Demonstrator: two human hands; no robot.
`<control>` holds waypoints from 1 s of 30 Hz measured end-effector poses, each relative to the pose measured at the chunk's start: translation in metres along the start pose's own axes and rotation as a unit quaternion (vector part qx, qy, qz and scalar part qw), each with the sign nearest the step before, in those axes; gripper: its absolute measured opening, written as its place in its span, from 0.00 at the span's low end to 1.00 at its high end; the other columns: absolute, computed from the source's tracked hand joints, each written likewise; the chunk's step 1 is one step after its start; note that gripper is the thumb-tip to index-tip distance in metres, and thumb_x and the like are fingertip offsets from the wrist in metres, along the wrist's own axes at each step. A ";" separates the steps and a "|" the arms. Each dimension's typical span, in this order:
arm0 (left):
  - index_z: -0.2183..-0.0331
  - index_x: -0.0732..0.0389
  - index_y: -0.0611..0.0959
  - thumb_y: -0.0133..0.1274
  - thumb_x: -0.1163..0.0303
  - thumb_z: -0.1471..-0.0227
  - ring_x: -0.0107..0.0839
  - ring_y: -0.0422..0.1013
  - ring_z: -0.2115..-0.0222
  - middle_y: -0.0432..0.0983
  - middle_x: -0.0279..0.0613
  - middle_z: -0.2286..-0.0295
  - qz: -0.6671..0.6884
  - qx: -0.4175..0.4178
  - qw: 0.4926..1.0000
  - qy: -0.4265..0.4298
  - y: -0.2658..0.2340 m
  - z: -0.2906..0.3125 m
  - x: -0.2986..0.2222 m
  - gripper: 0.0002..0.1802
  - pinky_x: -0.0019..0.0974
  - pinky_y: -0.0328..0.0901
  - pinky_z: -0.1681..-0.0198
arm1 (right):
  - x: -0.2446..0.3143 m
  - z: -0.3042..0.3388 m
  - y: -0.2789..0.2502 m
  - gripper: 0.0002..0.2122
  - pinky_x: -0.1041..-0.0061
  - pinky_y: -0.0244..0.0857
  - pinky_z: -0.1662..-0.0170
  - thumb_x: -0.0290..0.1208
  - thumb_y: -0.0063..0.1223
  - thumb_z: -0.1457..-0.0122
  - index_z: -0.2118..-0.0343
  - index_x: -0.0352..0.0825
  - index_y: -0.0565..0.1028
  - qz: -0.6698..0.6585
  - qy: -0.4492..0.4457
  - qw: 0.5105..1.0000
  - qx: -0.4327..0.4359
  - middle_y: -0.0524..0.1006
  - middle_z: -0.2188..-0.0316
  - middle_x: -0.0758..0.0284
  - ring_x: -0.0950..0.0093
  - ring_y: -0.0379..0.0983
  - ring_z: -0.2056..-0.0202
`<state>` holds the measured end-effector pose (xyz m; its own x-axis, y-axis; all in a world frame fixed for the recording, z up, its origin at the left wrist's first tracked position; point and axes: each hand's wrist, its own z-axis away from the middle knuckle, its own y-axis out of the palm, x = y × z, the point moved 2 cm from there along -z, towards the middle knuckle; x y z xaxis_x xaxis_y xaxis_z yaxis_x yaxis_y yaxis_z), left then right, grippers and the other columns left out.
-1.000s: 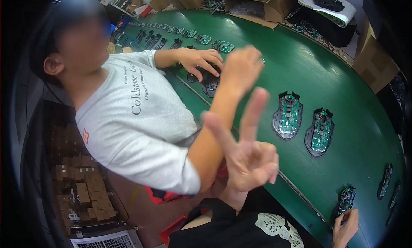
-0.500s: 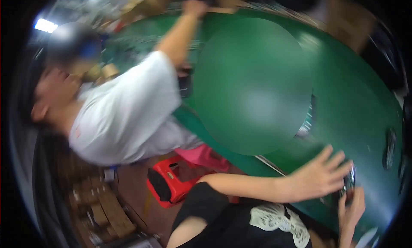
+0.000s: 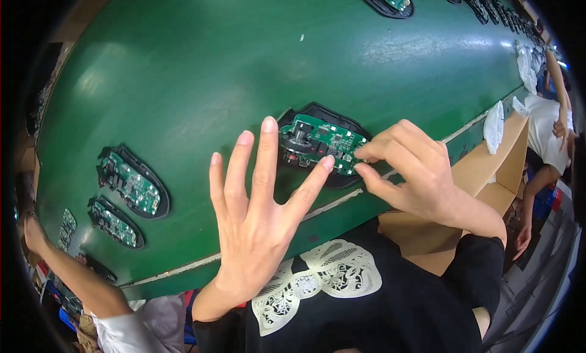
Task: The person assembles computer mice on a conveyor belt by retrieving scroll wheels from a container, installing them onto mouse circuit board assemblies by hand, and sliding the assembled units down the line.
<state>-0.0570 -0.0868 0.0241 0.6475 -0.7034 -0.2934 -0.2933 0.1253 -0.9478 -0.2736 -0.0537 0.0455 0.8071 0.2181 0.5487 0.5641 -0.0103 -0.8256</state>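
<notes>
A green circuit board (image 3: 339,137) with a black scroll wheel (image 3: 298,143) lies over the black shell of a computer mouse (image 3: 329,112) in front of me. My left hand (image 3: 259,225) has its fingers spread. Its thumb tip rests on the board's near edge, and its index fingertip is beside the wheel end. From the right, my right hand (image 3: 409,170) pinches with thumb and forefinger at the board's right end. Whether the board sits fully down in the shell is hidden by my fingers.
Mouse shells with boards (image 3: 135,182) lie at the left, and another (image 3: 390,0) at the far side of the green table (image 3: 201,78). Several more line the far right. An open cardboard box (image 3: 482,176) stands right of me. Co-workers' arms (image 3: 76,276) reach in at both sides.
My view has swung from the left-hand co-worker to the table before me. My hands now show in the middle, over the mouse shell and board.
</notes>
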 end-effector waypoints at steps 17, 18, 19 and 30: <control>0.47 0.24 0.80 0.64 0.73 0.63 0.45 0.65 0.46 0.61 0.43 0.36 -0.032 0.035 0.998 -0.050 0.001 -0.012 -0.009 0.41 0.55 0.58 0.39 | 0.001 -0.016 0.016 0.11 0.72 0.58 0.84 0.22 0.58 0.61 0.77 0.36 0.66 0.091 -0.025 0.995 0.023 0.66 0.77 0.68 0.73 0.67 0.76; 0.47 0.24 0.80 0.64 0.73 0.63 0.45 0.65 0.46 0.61 0.43 0.36 -0.030 0.035 0.998 -0.051 0.002 -0.012 -0.009 0.41 0.55 0.58 0.39 | 0.001 -0.016 0.016 0.11 0.72 0.58 0.84 0.22 0.57 0.62 0.77 0.36 0.66 0.093 -0.021 0.995 0.021 0.66 0.77 0.67 0.72 0.68 0.76; 0.47 0.24 0.80 0.64 0.73 0.64 0.45 0.65 0.46 0.60 0.43 0.36 -0.024 0.033 0.998 -0.050 0.002 -0.012 -0.009 0.41 0.55 0.58 0.39 | 0.000 -0.016 0.016 0.11 0.71 0.59 0.84 0.22 0.57 0.62 0.77 0.35 0.65 0.095 -0.018 0.995 0.019 0.66 0.77 0.67 0.72 0.68 0.76; 0.46 0.24 0.79 0.64 0.74 0.63 0.45 0.63 0.45 0.57 0.43 0.35 0.006 0.048 0.997 -0.054 0.002 -0.011 -0.010 0.43 0.56 0.54 0.37 | 0.002 -0.019 0.014 0.11 0.68 0.66 0.79 0.21 0.58 0.62 0.77 0.34 0.65 0.058 0.009 0.998 0.027 0.67 0.77 0.64 0.67 0.69 0.75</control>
<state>-0.0720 -0.0868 0.0264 0.7173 -0.6231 -0.3118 -0.2366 0.2031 -0.9501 -0.2605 -0.0715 0.0371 0.8698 0.2005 0.4508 0.4566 0.0190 -0.8895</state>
